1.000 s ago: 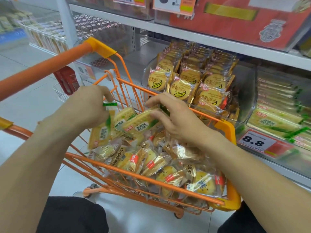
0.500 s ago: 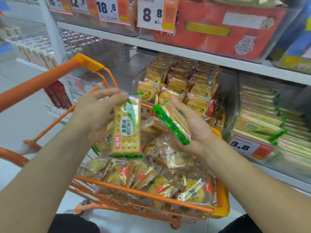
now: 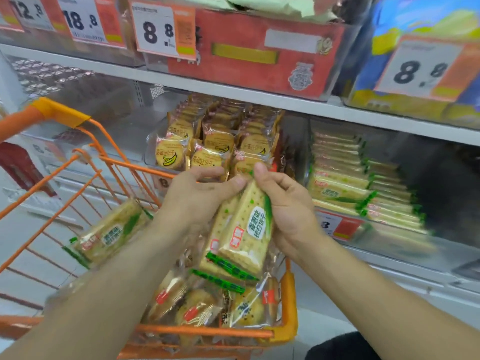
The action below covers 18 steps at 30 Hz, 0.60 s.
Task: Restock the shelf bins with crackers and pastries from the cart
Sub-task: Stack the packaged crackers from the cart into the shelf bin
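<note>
Both hands hold a small stack of green-trimmed cracker packs (image 3: 240,229) upright above the orange cart (image 3: 207,332). My left hand (image 3: 197,198) grips the stack's left side and top. My right hand (image 3: 285,206) closes on its right side, thumb at the top. Another cracker pack (image 3: 109,232) lies tilted in the cart to the left. Wrapped pastries (image 3: 197,307) fill the cart's near end. The clear shelf bin (image 3: 363,232) on the right holds rows of the same green-trimmed cracker packs (image 3: 345,183).
A clear bin of banana biscuit packs (image 3: 213,144) sits on the shelf right behind my hands. A red box (image 3: 257,53) and price tags (image 3: 163,29) stand on the shelf above. The cart handle (image 3: 52,113) reaches up at the left.
My hands have come together, joining the two separately held cracker packs into one stack. The stack rose higher above the cart, and the view tilted up toward the shelf.
</note>
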{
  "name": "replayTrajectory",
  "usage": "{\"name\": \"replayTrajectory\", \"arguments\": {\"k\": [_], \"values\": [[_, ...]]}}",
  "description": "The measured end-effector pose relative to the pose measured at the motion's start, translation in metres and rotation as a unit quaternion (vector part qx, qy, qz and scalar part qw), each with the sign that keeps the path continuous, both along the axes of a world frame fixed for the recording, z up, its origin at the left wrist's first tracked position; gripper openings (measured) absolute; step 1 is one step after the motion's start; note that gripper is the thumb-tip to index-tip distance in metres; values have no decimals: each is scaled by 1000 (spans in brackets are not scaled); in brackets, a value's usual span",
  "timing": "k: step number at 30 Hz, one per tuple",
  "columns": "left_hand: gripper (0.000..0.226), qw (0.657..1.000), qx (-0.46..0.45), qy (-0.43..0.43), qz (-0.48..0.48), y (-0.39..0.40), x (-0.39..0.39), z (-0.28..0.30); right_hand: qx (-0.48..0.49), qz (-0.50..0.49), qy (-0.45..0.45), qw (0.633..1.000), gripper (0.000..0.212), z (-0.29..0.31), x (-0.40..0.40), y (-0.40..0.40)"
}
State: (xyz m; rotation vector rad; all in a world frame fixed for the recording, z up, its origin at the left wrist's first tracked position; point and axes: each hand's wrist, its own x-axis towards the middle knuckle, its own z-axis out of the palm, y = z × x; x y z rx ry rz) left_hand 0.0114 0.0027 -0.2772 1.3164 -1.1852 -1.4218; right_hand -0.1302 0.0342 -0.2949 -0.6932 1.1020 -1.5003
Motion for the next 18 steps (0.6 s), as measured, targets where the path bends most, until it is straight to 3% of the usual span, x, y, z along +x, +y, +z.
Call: {"name": "replayTrajectory", "arguments": {"k": [6,10,13,15,18], "values": [[57,998,-50,-16,41,15,-34,2,24,-32,19,999,41,-1,-26,11],[61,997,-71,-34,-3,20,-47,5,18,-51,36,998,44,5,-46,11],[74,990,-11,-42,-135,24,-51,8,10,-86,27,996,35,7,-63,7],[78,962,71,-49,-258,30,-53,9,18,-120,27,992,31,5,-74,3],[65,938,77,-68,-332,39,-58,6,28,-182,13,983,33,1,-84,-1]]}}
